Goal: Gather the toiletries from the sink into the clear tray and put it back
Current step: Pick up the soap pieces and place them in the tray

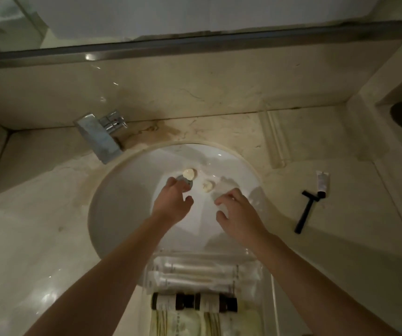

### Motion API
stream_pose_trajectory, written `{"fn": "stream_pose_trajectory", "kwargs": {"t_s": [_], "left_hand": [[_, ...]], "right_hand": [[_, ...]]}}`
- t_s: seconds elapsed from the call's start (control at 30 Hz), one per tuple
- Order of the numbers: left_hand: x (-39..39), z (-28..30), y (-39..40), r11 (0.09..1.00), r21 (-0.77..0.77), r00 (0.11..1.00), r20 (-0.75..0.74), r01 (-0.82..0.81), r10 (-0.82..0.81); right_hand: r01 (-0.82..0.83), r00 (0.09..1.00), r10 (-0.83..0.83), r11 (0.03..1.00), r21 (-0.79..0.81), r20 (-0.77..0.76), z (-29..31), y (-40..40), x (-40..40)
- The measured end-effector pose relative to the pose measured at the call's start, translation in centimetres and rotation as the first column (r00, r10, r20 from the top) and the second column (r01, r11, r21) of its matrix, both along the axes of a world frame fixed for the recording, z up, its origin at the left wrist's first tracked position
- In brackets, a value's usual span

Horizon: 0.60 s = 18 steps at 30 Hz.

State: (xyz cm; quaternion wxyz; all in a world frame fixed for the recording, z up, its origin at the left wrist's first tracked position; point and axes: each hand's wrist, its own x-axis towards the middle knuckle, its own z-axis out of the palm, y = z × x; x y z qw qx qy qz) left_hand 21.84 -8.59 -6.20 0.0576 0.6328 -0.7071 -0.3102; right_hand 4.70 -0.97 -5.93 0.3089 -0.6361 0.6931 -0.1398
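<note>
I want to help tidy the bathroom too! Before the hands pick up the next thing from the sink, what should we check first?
1. Things left in the sink to gather: two small pale round pieces lie near the drain. Ok.
2. Left hand free: fingers relaxed over the drain, holding nothing. Ok.
3. Right hand free: its fingers touch something clear and crinkly; whether it is gripped, cannot tell.
4. Clear tray close by: at the near edge of the sink, already holding packets and small bottles. Ok.
5. Everything gathered: a black razor and a small tube lie on the counter. Not ok.
</note>
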Motion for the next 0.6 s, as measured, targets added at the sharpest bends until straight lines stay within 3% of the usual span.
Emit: {"fn": "stream_pose_trajectory", "kwargs": {"t_s": [0.2, 0.37, 0.47, 0.53, 0.6], "left_hand": [[-0.7, -5.5, -4.7, 0.996, 0.086, 0.998, 0.053, -0.018, 0.013], [-1.3, -9.4, -7.3, 0.997, 0.080, 0.997, 0.078, -0.018, 0.012], [-1.5, -11.1, -8.2, 0.995, 0.076, 0.990, 0.121, 0.062, -0.070], [-1.9, -11.9, -8.5, 0.995, 0.034, 0.981, 0.165, 0.093, -0.097], [-2.5, -12.4, -8.7, 0.994, -0.012, 0.973, 0.204, 0.113, -0.108]], "right_hand": [[-0.160, 0.972, 0.201, 0.947, 0.279, -0.122, -5.9, -6.5, 1.2], [-0.319, 0.855, 0.438, 0.866, 0.384, -0.278, -10.4, -9.0, 1.8], [-0.399, 0.760, 0.499, 0.864, 0.308, -0.416, -11.7, -9.9, 2.1], [-0.419, 0.756, 0.454, 0.889, 0.184, -0.471, -12.0, -10.3, 2.1], [-0.414, 0.759, 0.453, 0.890, 0.190, -0.467, -12.5, -10.6, 1.8]]}}
